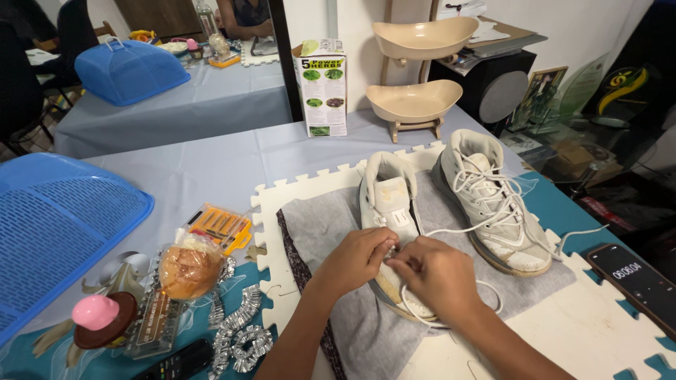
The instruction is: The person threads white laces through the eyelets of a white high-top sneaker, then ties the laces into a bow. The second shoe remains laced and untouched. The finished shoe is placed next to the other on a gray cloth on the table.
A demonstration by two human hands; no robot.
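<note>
On the grey cloth (331, 232) spread over the cream foam mat (598, 331), near the table's front edge, lies a white shoe (387, 204) with its toe toward the person and its heel toward the far edge. Both hands meet over its front half: the left hand (359, 257) pinches at the lacing from the left, fingers curled shut on the white lace (486, 288), and the right hand (438, 274) pinches the same lace from the right, covering the toe (so the toe itself is mostly hidden). A loop of lace trails out just beyond the right hand. The second shoe (493, 204) stands just beside the first, toward the mat's right edge, laces loose. A phone (637, 285) lies at the right edge; a blue mesh cover (56, 225) sits at the left edge.
</note>
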